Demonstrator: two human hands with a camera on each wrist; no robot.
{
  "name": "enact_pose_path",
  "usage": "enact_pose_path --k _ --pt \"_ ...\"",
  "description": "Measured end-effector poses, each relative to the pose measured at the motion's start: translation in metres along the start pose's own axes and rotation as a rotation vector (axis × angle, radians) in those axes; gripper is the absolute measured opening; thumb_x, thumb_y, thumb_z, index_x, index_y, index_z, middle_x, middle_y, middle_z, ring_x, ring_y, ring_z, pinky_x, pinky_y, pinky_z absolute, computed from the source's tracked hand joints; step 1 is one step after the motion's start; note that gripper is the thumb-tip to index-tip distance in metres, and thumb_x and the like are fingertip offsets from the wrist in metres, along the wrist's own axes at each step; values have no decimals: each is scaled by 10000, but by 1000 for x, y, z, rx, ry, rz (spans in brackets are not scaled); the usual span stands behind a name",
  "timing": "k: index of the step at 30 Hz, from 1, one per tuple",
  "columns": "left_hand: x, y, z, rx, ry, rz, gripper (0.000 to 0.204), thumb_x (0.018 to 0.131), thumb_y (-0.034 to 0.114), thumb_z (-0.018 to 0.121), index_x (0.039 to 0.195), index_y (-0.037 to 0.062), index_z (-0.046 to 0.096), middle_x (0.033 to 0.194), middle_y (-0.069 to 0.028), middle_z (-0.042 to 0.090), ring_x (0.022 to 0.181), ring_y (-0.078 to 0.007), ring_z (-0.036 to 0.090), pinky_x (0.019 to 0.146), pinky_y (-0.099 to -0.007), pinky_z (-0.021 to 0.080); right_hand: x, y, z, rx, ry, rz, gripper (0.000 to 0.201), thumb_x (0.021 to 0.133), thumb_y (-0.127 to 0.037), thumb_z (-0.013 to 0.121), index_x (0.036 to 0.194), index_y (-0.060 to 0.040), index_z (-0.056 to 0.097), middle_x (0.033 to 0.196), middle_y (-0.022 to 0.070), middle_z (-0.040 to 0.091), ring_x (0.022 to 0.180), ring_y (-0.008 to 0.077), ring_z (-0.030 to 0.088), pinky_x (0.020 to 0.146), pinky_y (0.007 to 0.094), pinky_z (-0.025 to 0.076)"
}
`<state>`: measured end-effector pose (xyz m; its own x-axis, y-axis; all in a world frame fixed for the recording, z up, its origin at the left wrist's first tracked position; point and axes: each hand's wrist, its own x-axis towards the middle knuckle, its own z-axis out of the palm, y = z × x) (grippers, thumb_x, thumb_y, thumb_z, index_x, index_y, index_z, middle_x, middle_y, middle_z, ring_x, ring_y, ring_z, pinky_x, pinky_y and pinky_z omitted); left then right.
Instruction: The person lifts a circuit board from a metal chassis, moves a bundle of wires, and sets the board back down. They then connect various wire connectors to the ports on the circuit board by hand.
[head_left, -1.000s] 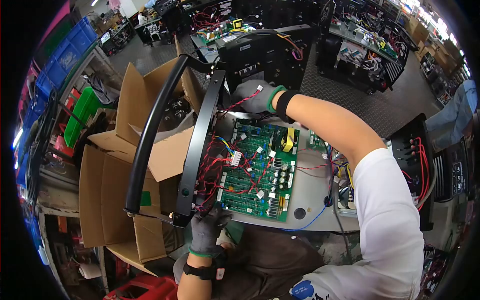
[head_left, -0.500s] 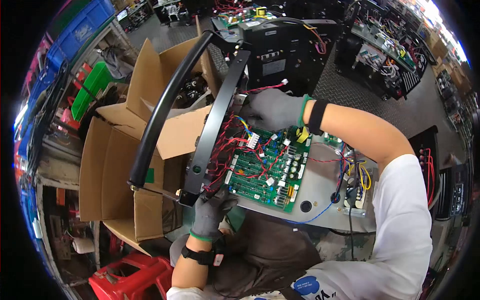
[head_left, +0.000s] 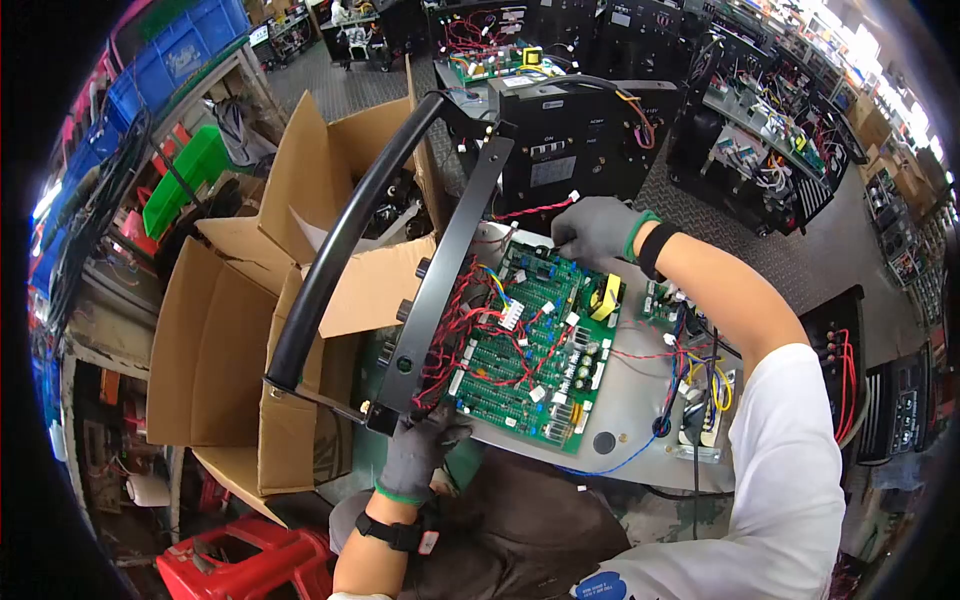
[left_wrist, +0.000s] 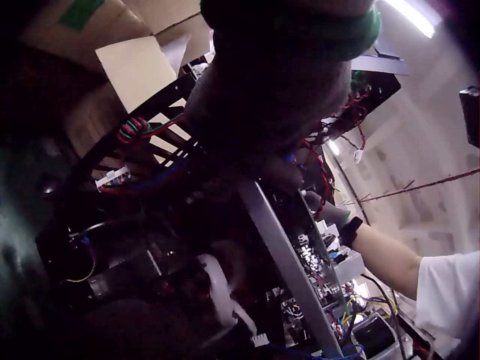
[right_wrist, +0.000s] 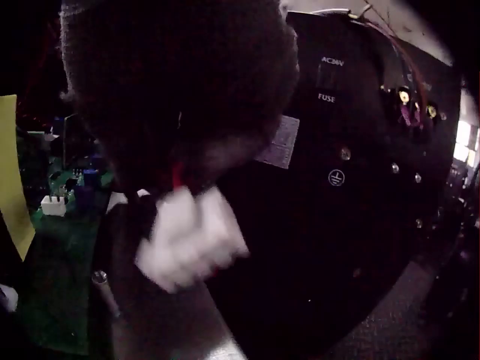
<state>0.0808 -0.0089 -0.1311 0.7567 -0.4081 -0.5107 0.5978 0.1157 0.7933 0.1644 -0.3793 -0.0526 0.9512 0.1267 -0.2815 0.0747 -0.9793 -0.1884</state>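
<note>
A metal chassis plate [head_left: 640, 405] carries a green circuit board [head_left: 520, 385] crossed by red twisted wires and white plugs. Along its left side stands a black front panel [head_left: 440, 290] with a thick curved handle [head_left: 355, 235]. My gloved left hand [head_left: 418, 455] grips the panel's near end, thumb toward the board. At the board's far edge is my gloved right hand [head_left: 600, 228], fingers bent downward; I cannot tell whether they pinch anything. Close beside it, a red wire ends in a white connector [head_left: 573, 197], which shows blurred in the right wrist view.
An open cardboard box [head_left: 225, 370] stands left of the panel, with a red stool [head_left: 245, 565] below. Beyond the plate rises a black panel [head_left: 590, 140] marked with white text. Further wired units [head_left: 765, 130] stand at the back right. A blue wire [head_left: 600, 470] loops along the plate's near edge.
My right hand has moved from the front panel's far end rightward along the board's far edge, uncovering the board's corner. My left hand stays at the panel's near end. The head view has shifted.
</note>
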Motion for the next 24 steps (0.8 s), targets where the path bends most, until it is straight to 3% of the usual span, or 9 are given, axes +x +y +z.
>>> enact_pose_path --k 4,8,11,13,15,17,19,21,24 --pt "-3 4 2 -18 -29 8 196 903 146 609 1073 50 596 896 -73 648 746 -219 671 658 -314 538 -2 -11 0 -205 83 84 207 795 -278 625 948 -150 680 933 79 679 899 279 648 775 410 511" --pt "-1 3 2 -7 -6 20 215 901 139 614 1085 34 577 903 -99 658 747 -218 671 656 -307 555 3 -4 0 -189 47 75 227 821 -292 596 987 -159 676 939 91 672 913 281 643 779 415 511" --pt "-6 8 11 24 26 71 247 896 174 610 1046 -21 625 870 -135 682 744 -225 676 643 -312 547 11 -5 5 -176 128 -95 280 831 -321 588 1051 -165 665 956 106 664 924 289 634 788 414 510" --pt "-6 9 11 32 45 51 246 897 171 608 1048 -23 624 870 -137 681 750 -232 678 651 -315 551 27 -6 20 110 390 -293 344 833 -362 584 1104 -160 649 983 119 658 945 293 624 801 408 509" --pt "-7 8 10 44 62 27 245 898 167 606 1050 -25 623 870 -138 680 755 -238 679 660 -318 555 29 -32 14 211 390 -267 370 847 -393 568 1112 -148 645 958 124 660 900 307 632 801 410 509" --pt "-5 8 8 32 25 26 231 903 158 603 1050 -18 621 872 -138 680 755 -244 681 652 -318 552 40 -48 12 138 206 -307 360 852 -396 554 1084 -144 662 890 130 660 856 316 643 790 409 514" --pt "-4 7 10 26 27 30 226 906 159 601 1054 -10 619 870 -136 680 753 -242 680 650 -317 551 48 -60 16 266 162 -276 292 844 -300 576 1016 -86 676 847 150 662 829 328 651 754 410 521" --pt "-3 6 9 14 31 33 221 909 160 599 1058 -3 617 867 -135 680 750 -240 680 648 -316 550 76 -57 28 -572 417 -1016 203 815 -178 598 922 -24 677 863 169 672 857 322 656 722 409 522" --pt "-3 4 10 5 28 61 220 915 171 597 1061 7 612 875 -131 677 735 -234 676 644 -311 545 85 -67 34 -585 192 -915 131 795 -90 593 847 2 671 887 169 677 852 323 660 712 417 523"
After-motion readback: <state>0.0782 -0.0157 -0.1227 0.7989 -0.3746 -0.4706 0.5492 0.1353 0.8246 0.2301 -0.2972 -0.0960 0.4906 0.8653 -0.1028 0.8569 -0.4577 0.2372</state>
